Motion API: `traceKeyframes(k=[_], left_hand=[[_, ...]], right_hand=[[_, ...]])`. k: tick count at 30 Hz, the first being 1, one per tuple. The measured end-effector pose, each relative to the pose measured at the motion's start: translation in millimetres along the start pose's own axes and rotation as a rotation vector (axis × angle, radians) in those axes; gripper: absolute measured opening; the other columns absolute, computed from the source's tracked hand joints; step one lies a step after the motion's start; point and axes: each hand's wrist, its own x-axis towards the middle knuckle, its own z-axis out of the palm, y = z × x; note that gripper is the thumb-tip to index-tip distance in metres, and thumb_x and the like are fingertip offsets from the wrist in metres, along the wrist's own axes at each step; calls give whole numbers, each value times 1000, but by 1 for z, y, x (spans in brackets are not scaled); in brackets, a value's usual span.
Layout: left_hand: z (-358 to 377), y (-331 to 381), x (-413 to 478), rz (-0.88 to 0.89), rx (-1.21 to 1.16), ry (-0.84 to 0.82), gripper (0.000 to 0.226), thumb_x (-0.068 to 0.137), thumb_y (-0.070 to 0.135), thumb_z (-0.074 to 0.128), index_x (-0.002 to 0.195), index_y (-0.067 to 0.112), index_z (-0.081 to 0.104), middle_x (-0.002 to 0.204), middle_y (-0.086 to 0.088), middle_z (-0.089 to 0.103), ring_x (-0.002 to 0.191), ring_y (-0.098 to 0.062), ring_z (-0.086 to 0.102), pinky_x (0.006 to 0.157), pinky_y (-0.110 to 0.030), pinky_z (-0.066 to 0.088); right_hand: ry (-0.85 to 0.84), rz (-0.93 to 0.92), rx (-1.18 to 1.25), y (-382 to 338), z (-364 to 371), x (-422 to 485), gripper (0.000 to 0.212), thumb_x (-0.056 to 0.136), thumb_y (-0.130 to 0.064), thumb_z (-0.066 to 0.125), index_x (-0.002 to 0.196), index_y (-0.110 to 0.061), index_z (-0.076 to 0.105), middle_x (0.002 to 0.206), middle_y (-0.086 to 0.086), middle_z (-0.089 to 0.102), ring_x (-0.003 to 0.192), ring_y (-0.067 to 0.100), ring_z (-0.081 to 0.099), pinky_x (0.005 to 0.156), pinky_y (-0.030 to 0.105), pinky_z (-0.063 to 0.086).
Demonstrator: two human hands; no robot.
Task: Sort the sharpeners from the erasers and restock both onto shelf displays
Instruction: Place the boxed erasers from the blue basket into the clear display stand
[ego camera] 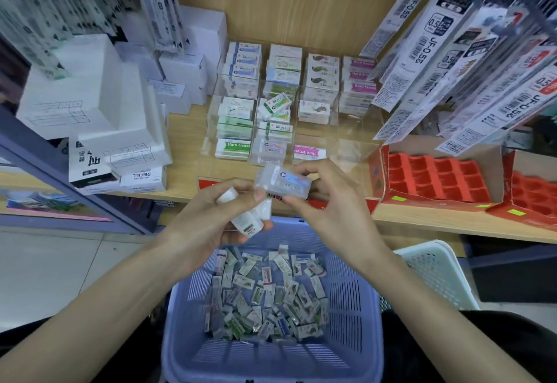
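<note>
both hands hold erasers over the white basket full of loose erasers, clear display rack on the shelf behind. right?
Not quite: the basket under the hands is blue, as the head view shows. The white basket stands beside it, to the right. The rest holds: left hand and right hand hold erasers, with the clear display rack behind.

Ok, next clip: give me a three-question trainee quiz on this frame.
1. True or false: the blue basket is empty.
2. What does the right hand hold? A) eraser B) pen refill C) red tray
3. Fill in: the green packet in the acrylic display's front left slot reads "Hard ____".

Key: 1. False, it holds many small packets. 2. A; the left hand has several more in its grip. 3. Eraser.
</note>
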Motion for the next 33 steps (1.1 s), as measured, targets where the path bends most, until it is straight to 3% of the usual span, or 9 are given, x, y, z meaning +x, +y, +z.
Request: traceKeyframes(k=[3, 11, 15, 22, 25, 27, 29, 31, 33], left_hand=[[-15, 5, 4, 27, 16, 86, 32, 71, 30, 68, 99, 16, 67, 83, -3, 71, 76, -24, 72, 43, -16, 44], [-37, 13, 12, 34, -61, 159, 31, 69, 32, 67, 96, 16, 68, 82, 2, 72, 79, -27, 72, 42, -15, 42], [-39, 16, 13, 56, -73, 162, 28, 70, 31, 67, 93, 16, 67, 79, 2, 72, 77, -25, 73, 41, -15, 42], [-37, 16, 13, 68, -78, 141, 23, 72, 28, 67, 90, 15, 66, 73, 0, 70, 75, -25, 73, 39, -16, 41], [-35, 17, 13, 73, -81, 133, 22, 72, 28, 67, 89, 16, 65, 71, 1, 70, 75, -25, 73, 38, -16, 40], [-35, 18, 13, 76, -88, 138, 22, 70, 29, 67, 88, 16, 65, 72, -1, 69, 76, -26, 73, 38, -15, 40], [-35, 18, 12, 83, -97, 143, 24, 69, 30, 68, 87, 15, 65, 73, -3, 69, 77, -27, 72, 39, -16, 41], [-35, 19, 12, 88, -97, 136, 24, 68, 30, 68, 87, 15, 65, 74, -5, 67, 78, -27, 72, 40, -16, 41], [-34, 20, 11, 90, -92, 132, 24, 69, 30, 68, 86, 15, 64, 75, -7, 67, 78, -27, 72, 40, -16, 41]], right_hand=[[39, 90, -110, 12, 4, 20, 32, 80, -17, 74, 109, -17, 63, 108, -3, 67, 99, 15, 61, 89, 34, 48], [-41, -62, -621, 27, 29, 60, 34, 77, -28, 76, 105, -19, 59, 92, 0, 69, 108, 19, 45, 89, 27, 24], [-69, -103, -691, 29, 32, 69, 30, 71, -27, 80, 89, -17, 59, 77, 2, 65, 100, 23, 48, 77, 28, 21], [-239, -199, -859, 29, 25, 79, 33, 71, -50, 71, 85, -20, 66, 89, -4, 69, 102, 21, 48, 73, 30, 17], [-194, -137, -722, 32, 20, 73, 32, 76, -48, 69, 92, -21, 71, 96, -8, 70, 104, 19, 46, 79, 30, 23], [-178, 24, -456, 23, 14, 65, 30, 86, -49, 58, 97, -23, 71, 93, -12, 69, 99, 13, 47, 82, 30, 32], [-304, 247, -235, 9, 8, 58, 52, 89, -62, 32, 102, -29, 69, 96, -12, 69, 98, 10, 54, 86, 33, 41], [-467, 331, -307, -4, 4, 57, 80, 82, -72, 6, 105, -28, 69, 106, -4, 69, 103, 16, 58, 95, 38, 41], [-573, 317, -449, -11, 5, 64, 89, 81, -70, -5, 109, -26, 68, 113, 2, 67, 106, 21, 58, 94, 37, 40]])
